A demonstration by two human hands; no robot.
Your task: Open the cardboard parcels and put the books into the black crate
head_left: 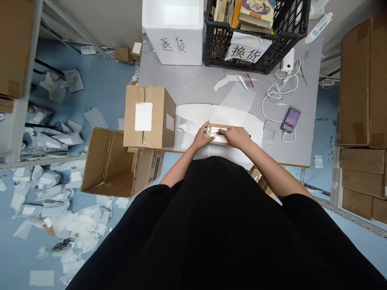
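A small flat cardboard box (223,143) with a white label and clear tape at its left end lies on white foam sheeting (189,114) at the table's near edge. My left hand (202,139) grips the box's left end, thumb on the near side and fingers on the far side. My right hand (237,137) is closed around a small black-and-red utility knife (218,133) above the label, its thin tip pointing left toward the tape. The right fingers cover most of the handle, and the blade is too small to make out clearly.
A taped carton (145,117) stands left on the grey table (187,80), above an open carton (105,161). At the back are a white foam bin (181,44) and a black crate (217,48) of books. A phone (290,119) and white cable (266,106) lie right.
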